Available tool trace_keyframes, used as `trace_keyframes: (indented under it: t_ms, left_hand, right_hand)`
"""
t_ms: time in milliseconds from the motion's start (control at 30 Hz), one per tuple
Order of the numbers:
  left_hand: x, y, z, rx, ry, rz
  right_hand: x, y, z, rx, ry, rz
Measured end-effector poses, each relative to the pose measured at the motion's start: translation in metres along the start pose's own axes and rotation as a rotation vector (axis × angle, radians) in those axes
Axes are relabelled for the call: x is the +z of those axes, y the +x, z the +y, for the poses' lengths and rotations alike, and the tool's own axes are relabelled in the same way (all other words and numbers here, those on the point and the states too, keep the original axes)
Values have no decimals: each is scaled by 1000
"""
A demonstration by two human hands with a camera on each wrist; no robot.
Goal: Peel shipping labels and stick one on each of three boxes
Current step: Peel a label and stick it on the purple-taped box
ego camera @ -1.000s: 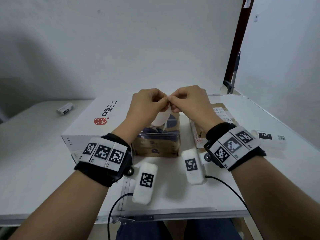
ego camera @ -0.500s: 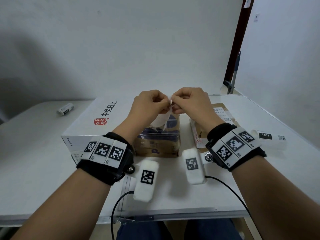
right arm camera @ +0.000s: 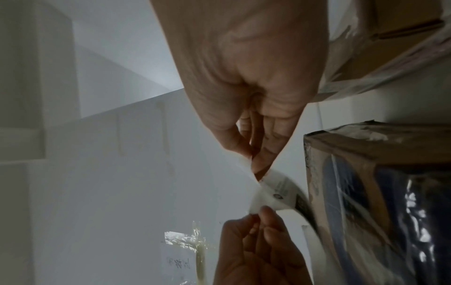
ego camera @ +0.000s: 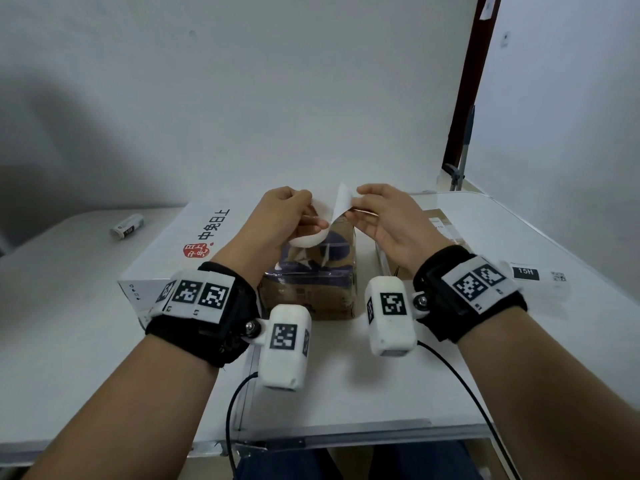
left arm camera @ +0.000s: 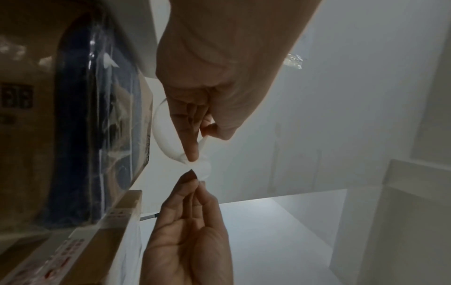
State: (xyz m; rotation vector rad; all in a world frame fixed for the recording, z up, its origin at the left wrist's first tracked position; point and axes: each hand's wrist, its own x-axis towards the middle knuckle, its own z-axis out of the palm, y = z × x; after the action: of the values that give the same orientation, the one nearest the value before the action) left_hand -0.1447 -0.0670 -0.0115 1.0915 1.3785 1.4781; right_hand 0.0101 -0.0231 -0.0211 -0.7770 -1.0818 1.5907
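1. Head view: looks forward and down from above the tabletop's (ego camera: 86, 341) near edge.
2. Wrist views: close range, each facing along its own hand.
3. Shared: both hands, taped box (ego camera: 311, 289).

White table (ego camera: 346, 396) — small white tube (ego camera: 127, 227) lying far left, near the wall.

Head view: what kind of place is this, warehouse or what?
Probably a makeshift packing station in a plain office room, not a warehouse: one white table against bare white walls, a few parcels such as the large white box and the taped cardboard box, and a label being peeled by hand.
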Motion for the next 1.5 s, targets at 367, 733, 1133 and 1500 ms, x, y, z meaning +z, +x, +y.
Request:
trace_keyframes:
  t_ms: [367,733,1133,1500]
  left_hand:
    - [-7,14,6,-101,-232,156]
    - [-46,26,21,-139,-697,204]
    - [-89,56,28,-38,-593,468]
    - [-90,61,34,-116,-78,343]
  right_hand:
    - [4,2,-2,26,147,-8]
    - [1,15,7,6,249,109]
    - [11,32,19,65,371,300]
    - [26,34,17,-11,229,285]
